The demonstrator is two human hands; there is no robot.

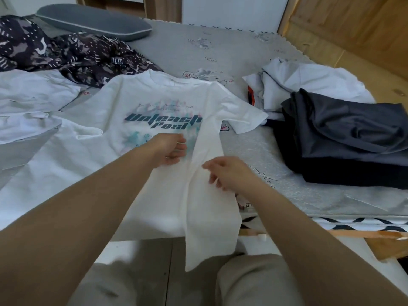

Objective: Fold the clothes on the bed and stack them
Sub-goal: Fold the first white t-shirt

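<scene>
A white T-shirt (pixel 136 100) with a teal "Unleash Fast" print lies spread on the bed, its hem hanging over the near edge. Its right side is folded in over the middle as a long flap. My left hand (pixel 171 149) rests on the shirt just below the print, fingers curled at the flap's edge. My right hand (pixel 223 173) pinches the folded flap lower down. To the right sits a stack of dark folded clothes (pixel 344 142), with a crumpled white garment (pixel 309 85) behind it.
More white clothes (pixel 33 102) lie at the left. A dark patterned blanket (pixel 55 54) and a grey pillow (pixel 92 21) are at the back left. The grey mattress (pixel 220 51) meets a wooden frame (pixel 353 40) on the right. My knees show below.
</scene>
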